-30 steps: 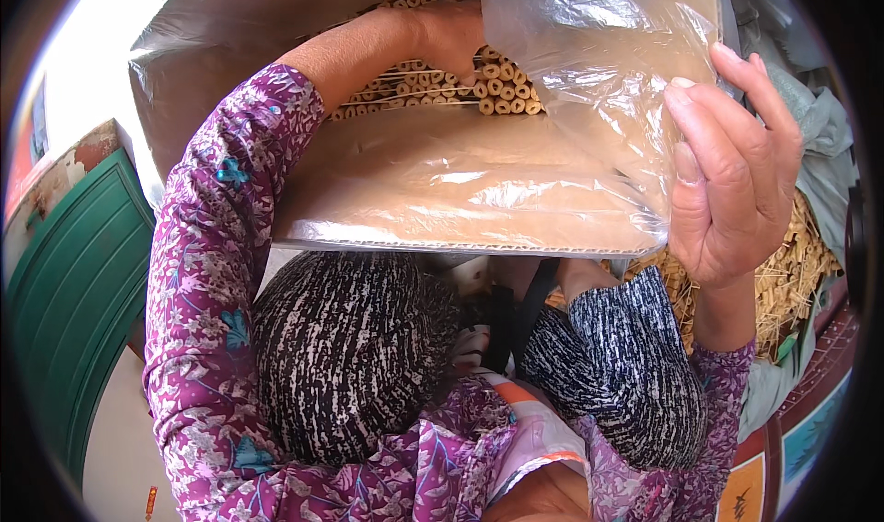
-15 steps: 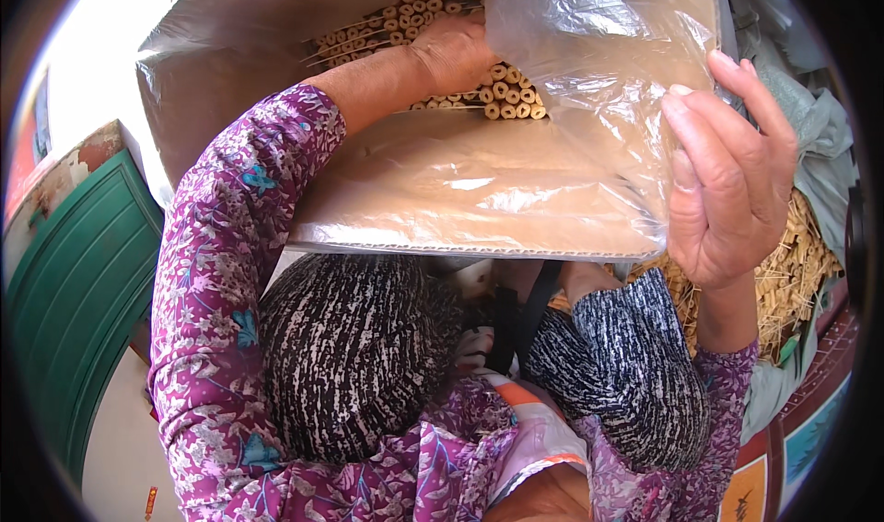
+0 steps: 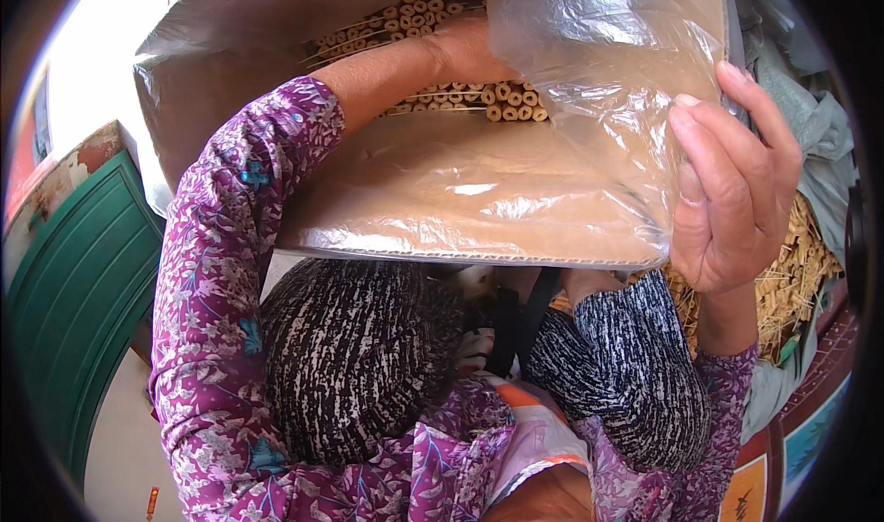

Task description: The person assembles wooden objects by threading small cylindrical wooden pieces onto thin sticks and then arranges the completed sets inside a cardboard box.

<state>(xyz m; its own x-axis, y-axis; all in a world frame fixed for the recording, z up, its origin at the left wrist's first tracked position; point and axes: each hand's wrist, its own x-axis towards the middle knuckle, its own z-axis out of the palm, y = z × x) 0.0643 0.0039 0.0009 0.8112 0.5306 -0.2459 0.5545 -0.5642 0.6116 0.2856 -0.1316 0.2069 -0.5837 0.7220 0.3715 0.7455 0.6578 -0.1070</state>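
Note:
An open cardboard box (image 3: 396,181) lined with clear plastic film tilts toward me above my knees. Inside it, short tan hollow rolls (image 3: 514,104) lie stacked with their ring-shaped ends showing. My left hand (image 3: 465,48) reaches in over the rolls; its fingers are hidden behind a fold of the plastic liner (image 3: 608,52), so I cannot see what they hold. At the box's right wall, my right hand (image 3: 737,177) grips the edge and the plastic liner, its fingers bent over them.
A heap of yellow, straw-like pieces (image 3: 796,255) lies in pale green sacking (image 3: 820,121) at the right. To the left stands a green ribbed panel (image 3: 83,301). My knees in dark speckled trousers (image 3: 359,356) sit just below the box.
My left hand has slid to the right, farther behind the plastic fold. The box's right wall and my right hand have shifted slightly right and toward me.

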